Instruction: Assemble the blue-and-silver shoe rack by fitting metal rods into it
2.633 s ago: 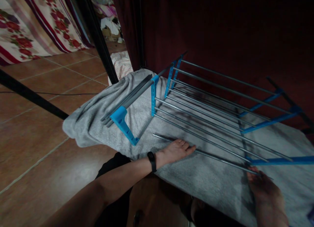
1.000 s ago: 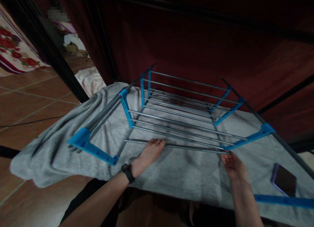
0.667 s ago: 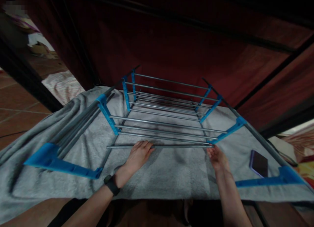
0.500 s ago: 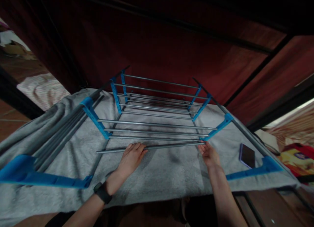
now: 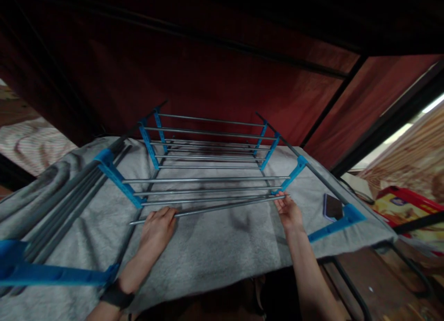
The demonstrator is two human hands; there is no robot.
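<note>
A loose grey metal rod (image 5: 222, 206) lies slantwise across the near side of a partly built rack with blue plastic brackets (image 5: 121, 177) and grey crossbars (image 5: 208, 179). My left hand (image 5: 157, 229) is wrapped round the rod near its left end, which sticks out past the fingers. With its fingertips, my right hand (image 5: 287, 209) pinches the rod's right end, close beside the lower end of a blue bracket (image 5: 293, 175). A nearer pair of brackets, left (image 5: 58, 274) and right (image 5: 338, 224), has no crossbar between them.
Several spare rods (image 5: 74, 205) lie along the rack's left side on a grey blanket (image 5: 215, 251). A phone (image 5: 333, 207) rests at the right, near a red and yellow package (image 5: 405, 210). Dark red panels (image 5: 208, 76) stand behind the rack.
My left hand has shifted left along the rod, toward its left end. The rod slants more, its left end nearer me. The whole view has swung slightly to the right.
</note>
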